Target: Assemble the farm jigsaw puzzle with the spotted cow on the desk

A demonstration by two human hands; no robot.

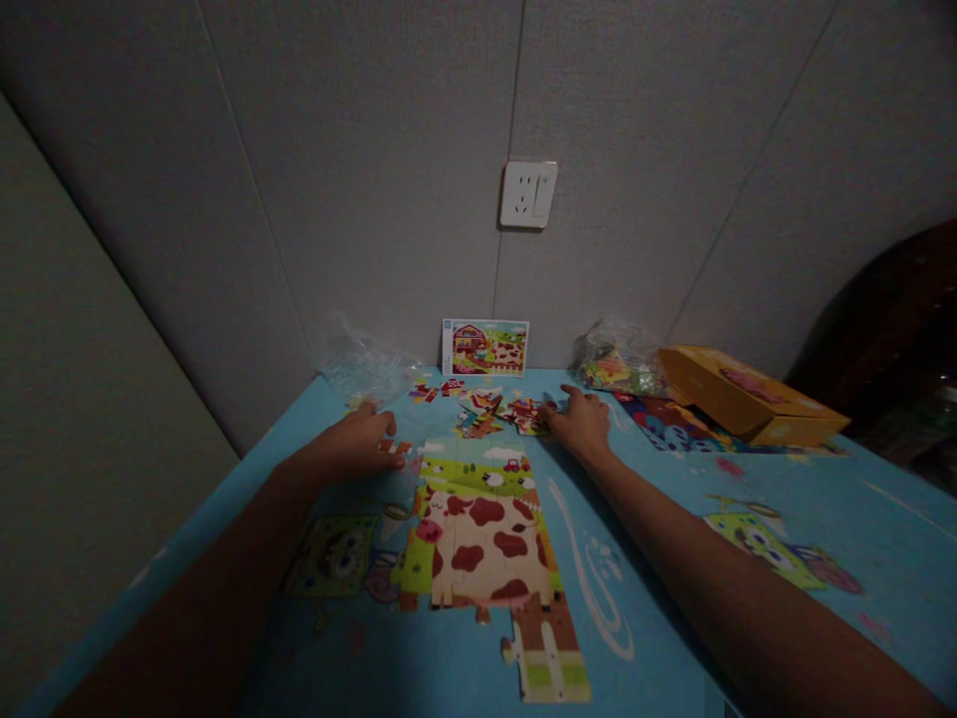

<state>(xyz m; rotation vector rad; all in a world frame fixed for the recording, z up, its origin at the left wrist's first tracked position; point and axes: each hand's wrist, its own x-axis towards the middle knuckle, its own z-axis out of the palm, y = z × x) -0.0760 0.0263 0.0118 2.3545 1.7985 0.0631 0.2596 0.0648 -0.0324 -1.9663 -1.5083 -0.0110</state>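
A partly joined jigsaw puzzle point(485, 529) with a spotted cow lies in front of me on the blue cartoon tablecloth. My left hand point(355, 441) is at its upper left, with a small brown and white puzzle piece point(395, 449) between thumb and curled fingers. My right hand point(584, 421) is beyond the puzzle's upper right, fingers apart, its thumb by a heap of loose puzzle pieces point(527, 416). More loose pieces point(482, 409) lie between the hands. Behind them a picture card point(487, 349) of a barn and cow leans on the wall.
Crumpled clear plastic point(366, 369) lies at the back left. A clear bag with colourful pieces point(619, 367) sits at the back right, beside an orange box point(748, 394) on a colourful sheet point(658, 424). A wall socket point(528, 194) is above the table.
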